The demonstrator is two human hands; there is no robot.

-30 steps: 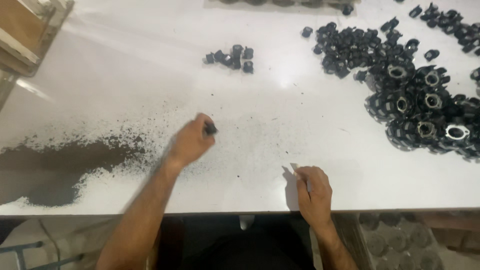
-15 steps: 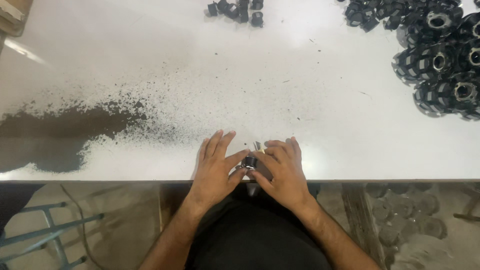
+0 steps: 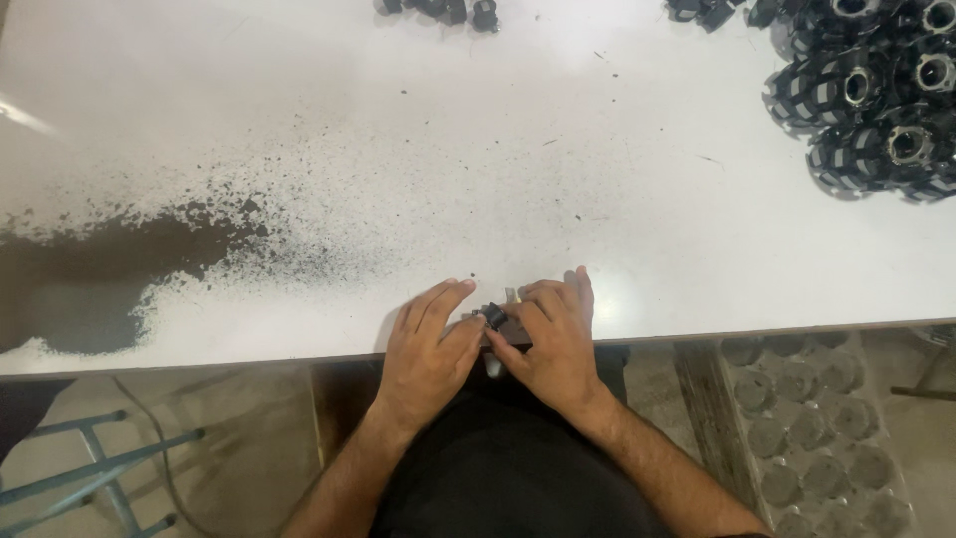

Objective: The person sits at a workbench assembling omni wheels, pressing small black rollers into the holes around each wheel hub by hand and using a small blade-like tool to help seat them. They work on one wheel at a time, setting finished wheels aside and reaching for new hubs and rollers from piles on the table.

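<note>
parts pile (image 3: 876, 90) far right on table (image 3: 299, 130), powder (image 3: 90, 279) left

Setting: a small workshop or assembly bench, as we read it. We base this on the following. 1 broad white worktable (image 3: 617, 169), its surface scuffed and speckled. A wide smear of dark powder or filings (image 3: 90, 274) across its left part, thinning into scattered specks. A heap of black round parts with metal centres (image 3: 876, 100) at the far right, many alike, piled loosely. A smaller cluster of little black pieces (image 3: 438, 10) at the far edge. Under the table, a tray of round moulded hollows (image 3: 807, 428) on a bare floor, and a blue metal frame (image 3: 90, 468) at lower left.
</note>
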